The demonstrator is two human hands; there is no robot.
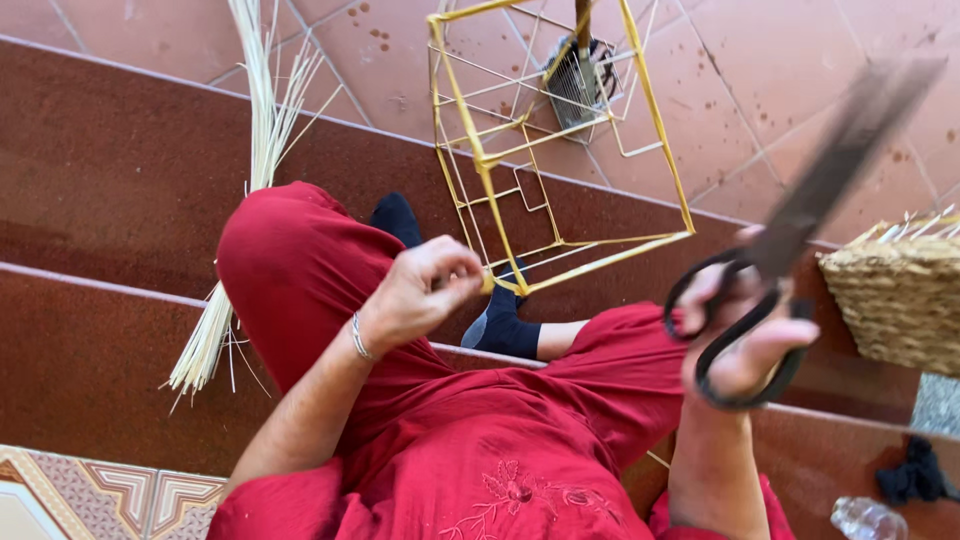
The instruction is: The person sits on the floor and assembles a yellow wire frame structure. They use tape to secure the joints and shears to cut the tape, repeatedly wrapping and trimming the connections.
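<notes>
Mid-way through work on a yellow wire frame (560,150), apparently a trimming or binding step at its near corner. Left hand (425,290) closed in a tight pinch at that corner, fingertips pressed together on the yellow rod or a strand there; which, hard to tell. Frame tilted over the steps, just past a dark-socked foot (500,320). Right hand (745,330) through the loops of black scissors (800,210), raised and blurred, blades seemingly together. Likely needed next: blades down to the pinched spot, steady aim. Pale reed bundle (250,170) left, woven basket (890,295) right.
</notes>
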